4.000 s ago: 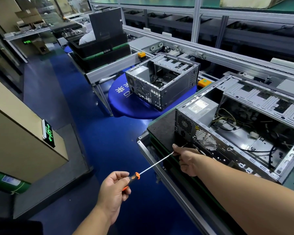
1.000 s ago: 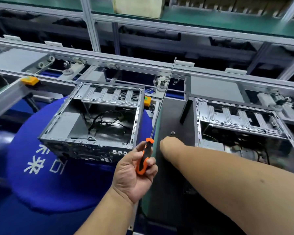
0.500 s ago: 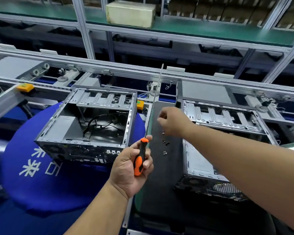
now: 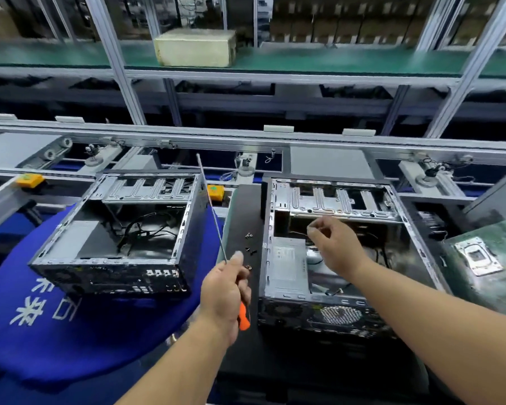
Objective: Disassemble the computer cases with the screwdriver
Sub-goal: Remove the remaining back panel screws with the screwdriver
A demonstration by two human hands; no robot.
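Across the top of the frame runs a green-surfaced shelf (image 4: 333,61) carried on pale aluminium uprights (image 4: 114,62), with a cream foam block (image 4: 195,47) standing on it left of centre. Behind the shelf, dim stacks of brown cartons (image 4: 348,21) fill the upper right. Through the middle, a grey conveyor rail (image 4: 187,137) crosses the whole width, with rollers and small brackets just below it. At lower left, a round blue cloth (image 4: 70,331) with white characters covers a stand. A dark table (image 4: 247,211) sits at centre. The light is cool and even.
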